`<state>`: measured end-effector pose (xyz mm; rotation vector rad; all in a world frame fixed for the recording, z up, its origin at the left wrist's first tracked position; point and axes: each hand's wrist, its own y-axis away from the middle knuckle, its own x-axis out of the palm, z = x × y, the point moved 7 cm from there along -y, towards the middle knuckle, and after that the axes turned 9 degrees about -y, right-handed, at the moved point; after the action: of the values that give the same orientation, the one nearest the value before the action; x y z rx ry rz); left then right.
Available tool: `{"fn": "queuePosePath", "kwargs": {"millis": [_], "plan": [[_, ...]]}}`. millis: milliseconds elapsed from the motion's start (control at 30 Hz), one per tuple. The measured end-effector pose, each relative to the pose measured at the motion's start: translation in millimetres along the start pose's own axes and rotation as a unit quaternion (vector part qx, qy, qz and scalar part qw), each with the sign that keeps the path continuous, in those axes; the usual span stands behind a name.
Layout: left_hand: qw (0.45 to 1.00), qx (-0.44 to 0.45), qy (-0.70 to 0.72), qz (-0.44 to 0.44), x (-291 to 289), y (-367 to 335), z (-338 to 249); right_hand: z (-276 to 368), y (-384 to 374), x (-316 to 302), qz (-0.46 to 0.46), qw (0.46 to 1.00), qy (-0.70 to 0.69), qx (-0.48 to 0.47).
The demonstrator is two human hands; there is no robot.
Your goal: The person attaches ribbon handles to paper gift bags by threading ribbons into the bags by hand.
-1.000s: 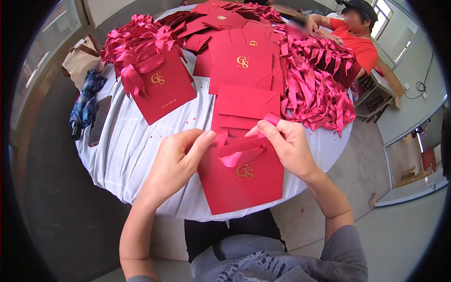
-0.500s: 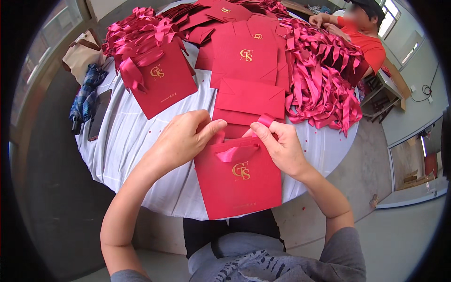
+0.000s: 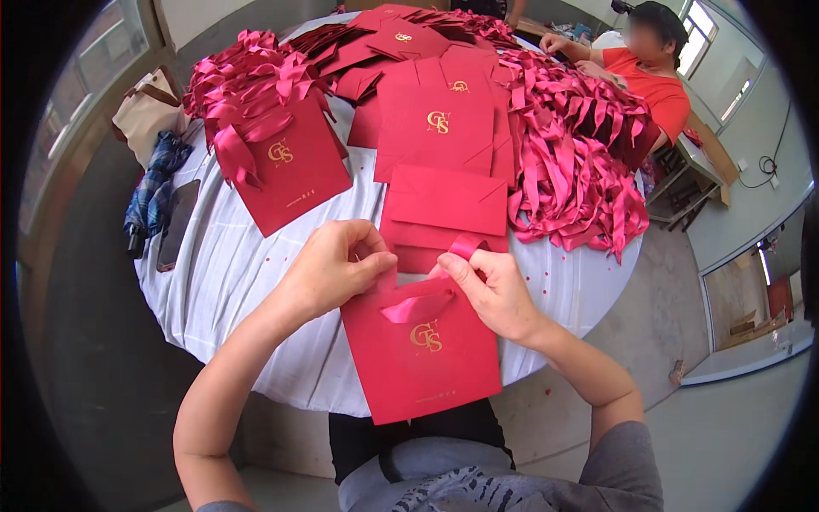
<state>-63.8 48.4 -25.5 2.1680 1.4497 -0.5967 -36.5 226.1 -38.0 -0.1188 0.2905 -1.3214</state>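
Note:
A flat red paper gift bag (image 3: 426, 375) with a gold monogram lies at the near table edge, its lower part hanging over. One pink satin ribbon handle (image 3: 416, 309) loops across its front near the top. At the bag's upper left corner my left hand (image 3: 333, 269) is closed, thumb against fingers, on a bit of pink ribbon behind the rim. My right hand (image 3: 493, 294) pinches a ribbon end (image 3: 467, 246) at the upper right, a loop standing above the fingers. The fingertips partly hide where the ribbon meets the bag.
Stacked red bags (image 3: 444, 200) lie just beyond my hands. Finished-looking bags with ribbons (image 3: 286, 166) stand left, and a heap of ribboned bags (image 3: 580, 188) lies right. A phone (image 3: 179, 224), folded umbrella (image 3: 158, 192) and white cloth (image 3: 247, 316) are left. A co-worker in red (image 3: 653, 90) sits far right.
The whole view has shifted slightly, so the bag and hands appear lower and a little left. Both hands keep their pinch at the bag's top; the co-worker's hands have moved a little.

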Motion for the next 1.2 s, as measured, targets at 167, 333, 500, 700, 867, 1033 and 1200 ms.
{"fn": "queuePosePath", "kwargs": {"millis": [167, 333, 500, 700, 867, 1033, 1200], "plan": [[0.998, 0.022, 0.049, -0.036, 0, 3, 1, -2, 1, 0, -0.002, 1.0, 0.01, -0.019], [0.987, -0.021, 0.146, -0.064, 6, 6, 7, -4, 1, 1, -0.003, 0.999, 0.033, -0.019], [0.969, 0.065, -0.074, -0.225, 2, -2, 19, -12, 4, 6, 0.036, 0.996, 0.085, 0.01], [0.959, 0.047, -0.103, -0.26, 6, -9, 23, -15, 4, 9, 0.026, 0.993, 0.113, -0.015], [0.944, 0.07, -0.129, -0.295, 5, -7, 23, -5, 4, 10, -0.015, 0.994, 0.078, -0.07], [0.963, 0.094, -0.043, -0.25, -11, -3, 42, -5, 4, 12, -0.007, 0.995, 0.078, -0.065], [0.991, -0.049, -0.02, -0.121, -24, 33, 35, -8, 4, 2, -0.02, 0.996, 0.047, -0.069]]}}
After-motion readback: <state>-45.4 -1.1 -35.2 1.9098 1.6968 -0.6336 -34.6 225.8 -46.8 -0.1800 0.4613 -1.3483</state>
